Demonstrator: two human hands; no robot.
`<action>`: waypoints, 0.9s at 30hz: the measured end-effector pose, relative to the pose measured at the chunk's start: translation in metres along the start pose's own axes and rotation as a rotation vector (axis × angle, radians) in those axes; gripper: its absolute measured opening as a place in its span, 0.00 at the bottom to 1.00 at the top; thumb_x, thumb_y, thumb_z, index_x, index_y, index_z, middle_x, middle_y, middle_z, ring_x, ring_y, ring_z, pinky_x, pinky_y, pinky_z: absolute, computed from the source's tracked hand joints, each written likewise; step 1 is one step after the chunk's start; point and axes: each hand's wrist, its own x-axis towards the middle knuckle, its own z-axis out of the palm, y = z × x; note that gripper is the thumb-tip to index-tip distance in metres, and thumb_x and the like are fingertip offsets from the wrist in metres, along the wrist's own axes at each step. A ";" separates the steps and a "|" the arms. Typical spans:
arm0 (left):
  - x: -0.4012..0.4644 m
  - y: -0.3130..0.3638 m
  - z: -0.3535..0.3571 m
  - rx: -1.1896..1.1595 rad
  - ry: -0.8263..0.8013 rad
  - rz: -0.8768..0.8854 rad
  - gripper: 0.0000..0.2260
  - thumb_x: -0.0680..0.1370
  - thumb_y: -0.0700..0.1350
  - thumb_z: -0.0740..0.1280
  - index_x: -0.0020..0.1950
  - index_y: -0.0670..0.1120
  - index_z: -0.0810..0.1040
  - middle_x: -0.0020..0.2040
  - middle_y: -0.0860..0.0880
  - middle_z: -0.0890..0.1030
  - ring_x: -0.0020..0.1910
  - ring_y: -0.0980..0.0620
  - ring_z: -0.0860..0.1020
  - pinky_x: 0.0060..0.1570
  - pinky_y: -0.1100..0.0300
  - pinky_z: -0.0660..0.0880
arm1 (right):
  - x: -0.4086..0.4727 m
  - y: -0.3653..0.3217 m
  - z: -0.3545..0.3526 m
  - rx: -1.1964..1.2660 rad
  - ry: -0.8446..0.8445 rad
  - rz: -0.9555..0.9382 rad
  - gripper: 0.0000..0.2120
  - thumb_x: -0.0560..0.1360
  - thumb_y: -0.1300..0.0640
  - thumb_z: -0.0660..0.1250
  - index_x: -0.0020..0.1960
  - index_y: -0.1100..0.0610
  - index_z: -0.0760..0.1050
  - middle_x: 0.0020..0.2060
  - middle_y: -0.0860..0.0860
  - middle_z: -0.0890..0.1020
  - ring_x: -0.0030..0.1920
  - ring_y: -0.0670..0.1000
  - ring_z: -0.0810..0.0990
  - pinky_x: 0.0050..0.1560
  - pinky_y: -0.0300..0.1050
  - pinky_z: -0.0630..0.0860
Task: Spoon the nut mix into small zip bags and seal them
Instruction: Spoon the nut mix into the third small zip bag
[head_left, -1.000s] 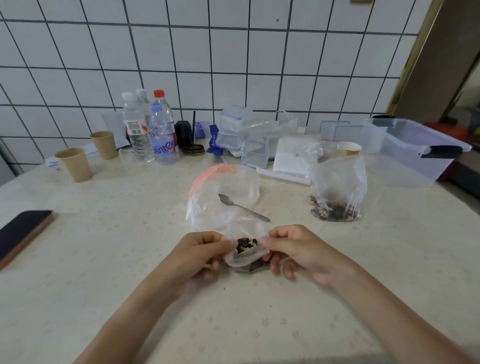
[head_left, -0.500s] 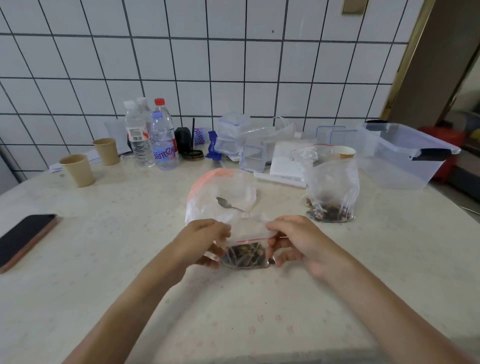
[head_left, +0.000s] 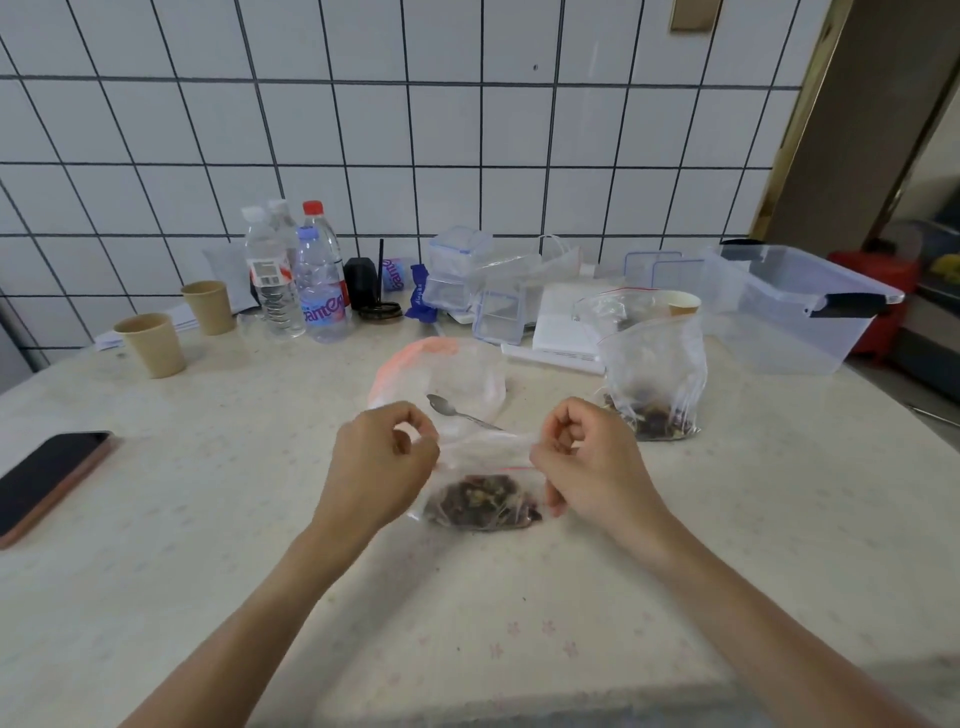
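In the head view, both forearms are reaching forward over the counter (head_left: 208, 519), knuckles up. The left hand (head_left: 382, 470) and right hand (head_left: 587, 467) are pinching opposite top corners of a small zip bag (head_left: 483, 483), stretching its mouth between them. The bag is hanging low near the counter, clear, red-striped, with dark nut mix (head_left: 480, 501) bunching at its bottom.

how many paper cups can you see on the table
3: two brown cups at the far left, one nearer and one behind it; a third cup behind the zip bags at the right, mostly hidden. More may be hidden.
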 end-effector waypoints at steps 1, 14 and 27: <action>-0.001 0.005 -0.001 0.140 0.046 0.096 0.08 0.75 0.40 0.66 0.39 0.51 0.79 0.24 0.50 0.78 0.24 0.53 0.75 0.30 0.58 0.72 | 0.000 0.000 0.002 -0.136 0.051 -0.094 0.09 0.71 0.66 0.67 0.38 0.54 0.72 0.24 0.46 0.72 0.24 0.53 0.76 0.28 0.46 0.73; 0.006 0.004 -0.024 -0.967 -0.573 -0.545 0.22 0.67 0.48 0.82 0.58 0.41 0.87 0.54 0.42 0.84 0.52 0.44 0.85 0.47 0.48 0.84 | 0.006 -0.007 -0.025 0.759 -0.435 0.548 0.12 0.78 0.53 0.67 0.47 0.63 0.81 0.36 0.56 0.80 0.35 0.55 0.82 0.31 0.48 0.80; 0.003 0.004 -0.017 -0.894 -0.623 -0.357 0.13 0.73 0.46 0.77 0.56 0.44 0.87 0.48 0.45 0.86 0.48 0.51 0.86 0.48 0.55 0.84 | 0.008 -0.005 -0.001 0.706 -0.441 0.534 0.10 0.69 0.56 0.78 0.39 0.59 0.79 0.32 0.52 0.76 0.30 0.50 0.79 0.32 0.45 0.81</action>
